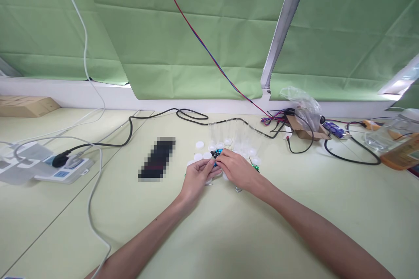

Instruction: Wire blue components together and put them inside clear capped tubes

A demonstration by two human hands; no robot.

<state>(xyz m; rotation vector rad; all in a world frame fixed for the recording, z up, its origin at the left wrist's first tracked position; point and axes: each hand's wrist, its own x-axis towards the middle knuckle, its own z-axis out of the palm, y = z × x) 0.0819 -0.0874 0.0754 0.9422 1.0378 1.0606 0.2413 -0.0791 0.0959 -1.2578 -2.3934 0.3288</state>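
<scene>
Nearest, slender metal pieces (238, 189) lie on the table (209, 244) just below your right hand (237, 168). Your left hand (198, 176) holds a small blue-and-black part (216, 153), fingers narrowed around it; your right fingertips pinch at the same part. It sits between both hands, over the table; its exact form is hidden by your fingers. The step in hand reads as fine two-handed manipulation. In my judgement, the next move calls for a steady left grip and small, controlled right fingertip motions. Beyond, note round white caps (199, 144) and clear tubes (240, 137), then a black cable (193, 114) and green blinds (203, 52).
</scene>
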